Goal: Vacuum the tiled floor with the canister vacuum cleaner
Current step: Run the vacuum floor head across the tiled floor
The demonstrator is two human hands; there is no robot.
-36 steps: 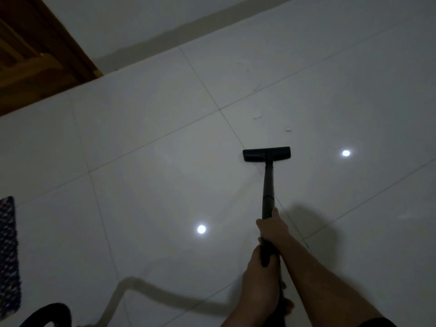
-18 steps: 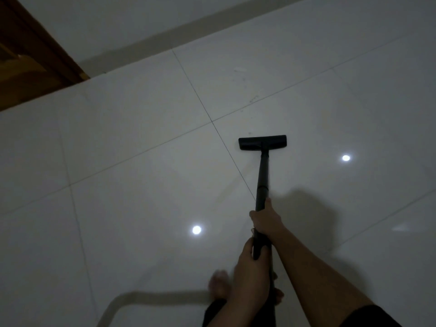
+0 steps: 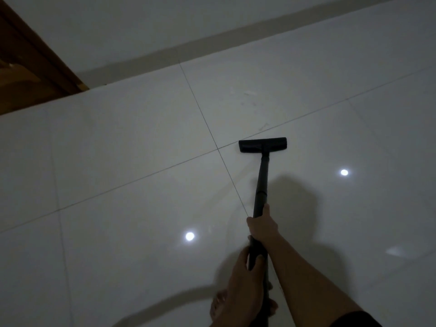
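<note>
We saw no containers in view. Our right hand [image 3: 262, 226] was wrapped closed around the long black vacuum wand [image 3: 261, 185]; our left hand [image 3: 245, 283] gripped it lower, nearer us. The flat black floor nozzle [image 3: 262, 145] lay on the glossy white tiled floor [image 3: 122, 161], just right of a grout-line crossing [image 3: 218, 149]. A wooden door frame [image 3: 35, 67] stood far left of the nozzle.
</note>
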